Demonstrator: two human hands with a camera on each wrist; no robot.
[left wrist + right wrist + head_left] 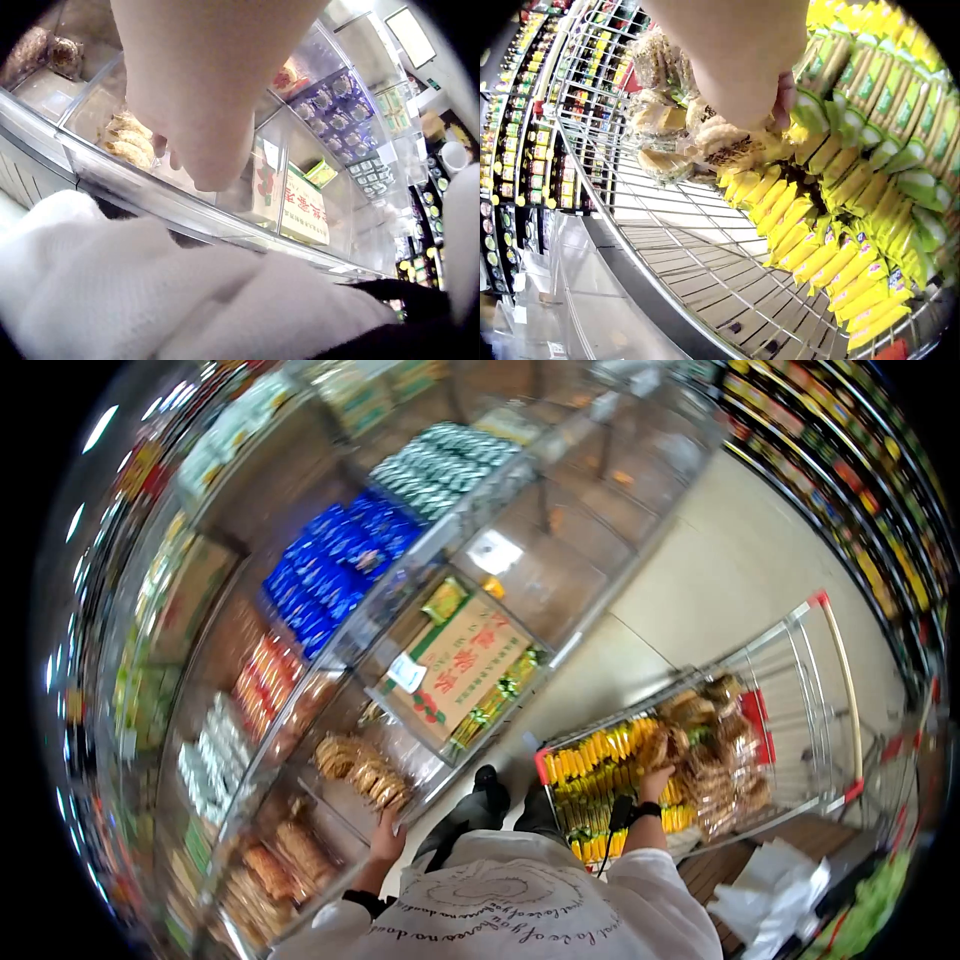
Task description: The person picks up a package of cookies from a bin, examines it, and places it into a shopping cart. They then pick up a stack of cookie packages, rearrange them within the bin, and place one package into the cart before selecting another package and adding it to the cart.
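Note:
My left hand [385, 838] reaches over the near edge of a clear display bin. Its fingertips are right at the end of a row of round, flat pastries in clear wrappers [362, 770]. In the left wrist view the back of the hand hides most of its fingers. Inside a wire shopping cart [855, 690], my right hand [655, 784] grips a clear-wrapped pastry pack [724, 144] with brown topping. That pack lies beside other wrapped pastries [735, 760] and against rows of yellow snack packets [855, 277].
Clear-walled bins hold blue packets [340, 560], green-and-silver packets [440, 465] and a printed cardboard box [465, 675]. Below the left hand are more bagged pastries [275, 870]. Stocked shelves [850, 460] stand beyond the aisle. White plastic bags [770, 890] lie near the cart.

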